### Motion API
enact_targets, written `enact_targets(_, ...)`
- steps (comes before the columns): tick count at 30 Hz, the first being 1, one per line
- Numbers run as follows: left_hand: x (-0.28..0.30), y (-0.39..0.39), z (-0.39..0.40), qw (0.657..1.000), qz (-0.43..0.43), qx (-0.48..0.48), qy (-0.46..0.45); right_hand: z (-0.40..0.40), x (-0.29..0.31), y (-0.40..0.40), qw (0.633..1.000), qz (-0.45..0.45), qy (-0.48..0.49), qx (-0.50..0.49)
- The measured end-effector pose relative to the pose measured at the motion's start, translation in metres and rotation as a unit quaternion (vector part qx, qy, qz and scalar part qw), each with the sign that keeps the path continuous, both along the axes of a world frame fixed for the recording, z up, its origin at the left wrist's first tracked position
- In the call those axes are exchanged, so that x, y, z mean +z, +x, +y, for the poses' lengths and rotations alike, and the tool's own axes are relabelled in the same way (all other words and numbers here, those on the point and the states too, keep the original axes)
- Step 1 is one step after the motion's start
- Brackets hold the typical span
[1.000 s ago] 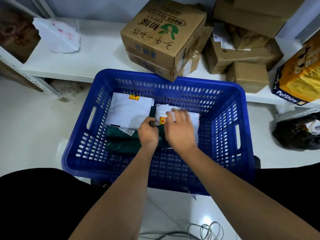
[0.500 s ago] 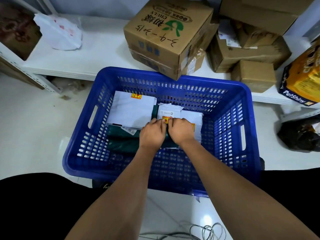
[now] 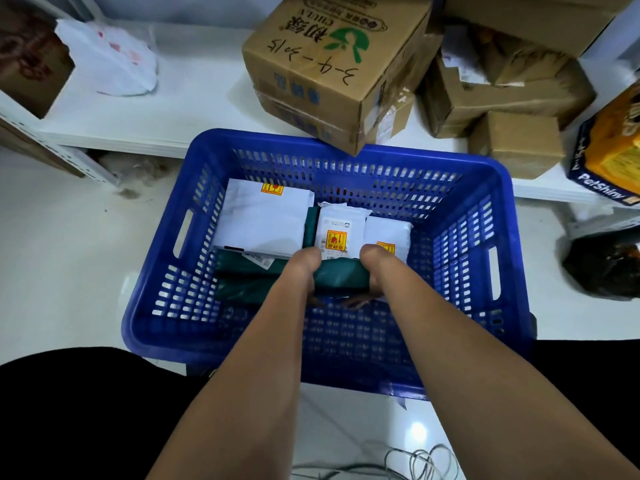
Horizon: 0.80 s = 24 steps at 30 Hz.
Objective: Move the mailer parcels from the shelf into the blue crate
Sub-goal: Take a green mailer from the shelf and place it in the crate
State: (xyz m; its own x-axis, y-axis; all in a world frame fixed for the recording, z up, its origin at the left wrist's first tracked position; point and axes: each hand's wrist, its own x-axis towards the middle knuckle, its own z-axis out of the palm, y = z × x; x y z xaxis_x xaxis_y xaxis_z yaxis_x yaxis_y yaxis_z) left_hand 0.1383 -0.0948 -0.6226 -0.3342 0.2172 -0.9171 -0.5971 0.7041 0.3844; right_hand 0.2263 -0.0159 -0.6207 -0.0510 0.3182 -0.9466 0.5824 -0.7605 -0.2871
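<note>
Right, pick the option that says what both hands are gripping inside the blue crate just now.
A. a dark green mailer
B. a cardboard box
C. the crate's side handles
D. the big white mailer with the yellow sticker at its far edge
A: the left hand and right hand clasp the two ends of the dark green mailer in the blue crate, fingers curled under it.
</note>
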Motion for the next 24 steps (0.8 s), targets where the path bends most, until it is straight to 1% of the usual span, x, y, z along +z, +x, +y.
enact_targets(4, 0.004, -0.005, -0.004, 0.995, -0.095, 0.011, -0.024, 0.003, -0.003, 0.004, 0.998, -0.007, -0.065, -0.006)
enact_targets(6, 0.006, -0.008, -0.006, 0.992, -0.116, -0.008, -0.042, 0.006, -0.004, 0.003, 0.996, -0.013, -0.078, 0.026)
enact_targets(9, 0.007, -0.013, -0.007, 0.990, -0.130, -0.024, -0.055, 0.006, -0.003, 0.000, 0.995, -0.021, -0.084, 0.050)
enact_targets(14, 0.000, -0.020, -0.007, 0.987, -0.140, -0.017, -0.072, 0.007, -0.007, 0.001, 0.997, -0.019, -0.073, 0.028)
enact_targets(20, -0.016, -0.022, -0.010, 0.987, -0.132, 0.006, -0.094, 0.005, -0.010, 0.004, 0.996, -0.024, -0.080, 0.024)
enact_targets(24, -0.019, -0.019, -0.011, 0.988, -0.118, 0.014, -0.096, 0.005, -0.010, 0.007, 0.995, -0.032, -0.078, 0.051)
